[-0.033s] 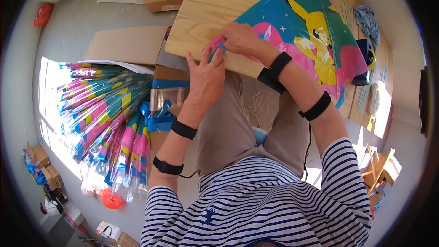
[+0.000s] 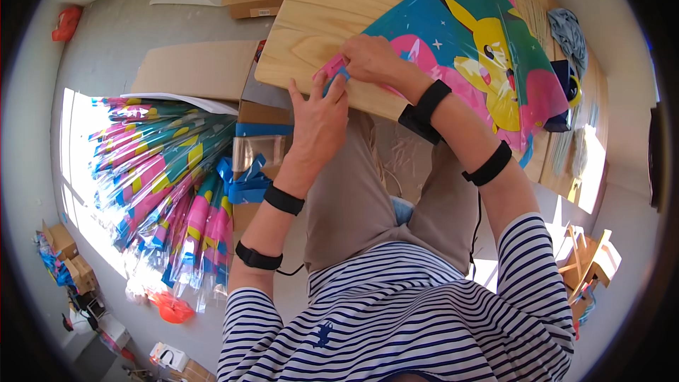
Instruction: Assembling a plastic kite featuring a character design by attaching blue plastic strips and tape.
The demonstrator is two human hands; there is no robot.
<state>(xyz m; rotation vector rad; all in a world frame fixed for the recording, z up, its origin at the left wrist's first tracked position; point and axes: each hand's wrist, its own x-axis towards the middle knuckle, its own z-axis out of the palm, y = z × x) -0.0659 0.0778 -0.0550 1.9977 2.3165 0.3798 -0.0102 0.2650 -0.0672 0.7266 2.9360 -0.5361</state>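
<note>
A thin, glossy kite (image 2: 435, 39) lies on the wooden table (image 2: 304, 35), printed in teal, pink and yellow with a cartoon figure. Its pink and blue corner (image 2: 331, 68) reaches the table's near left edge, between my two hands. My left hand (image 2: 320, 120) pinches the blue edge of that corner between thumb and a finger, while other fingers stick out. Closed over the same corner, my right hand (image 2: 371, 60) presses down with bent fingers. Its fingertips are partly hidden. Black straps circle both forearms.
To my left, many folded kites in clear film (image 2: 170, 177) fan out beside a cardboard box (image 2: 198, 71) and blue strips (image 2: 247, 187). Thin rods (image 2: 559, 148), a grey cloth (image 2: 567, 32) and a roll of tape (image 2: 573, 89) lie along the table's right side.
</note>
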